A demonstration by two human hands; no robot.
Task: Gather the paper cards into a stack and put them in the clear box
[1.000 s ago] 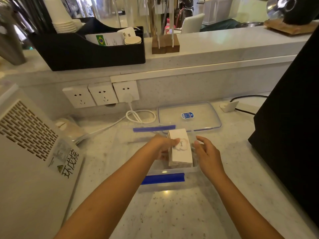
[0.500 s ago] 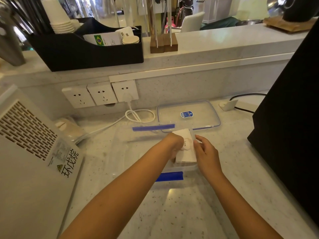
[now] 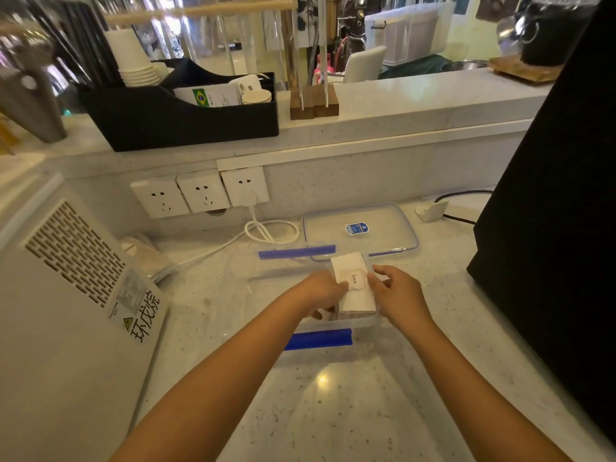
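Note:
A stack of white paper cards (image 3: 355, 285), its top card printed "love.", sits inside the clear box (image 3: 266, 305) at its right end. The box has blue clips on its near and far sides. My left hand (image 3: 325, 291) grips the stack's left side with its fingers under the edge. On the stack's right edge, my right hand (image 3: 398, 293) presses with fingers and thumb. The lower cards are hidden behind the box wall and my hands.
The clear lid (image 3: 360, 228) with a blue sticker lies just behind the box. A white appliance (image 3: 66, 295) stands at the left, a large black machine (image 3: 550, 228) at the right. Wall sockets (image 3: 200, 193) and a white cable (image 3: 270, 230) sit behind the box.
Both hands have closed in on the stack inside the box and shifted it slightly toward the far right. The right hand went from hovering beside the cards to touching them.

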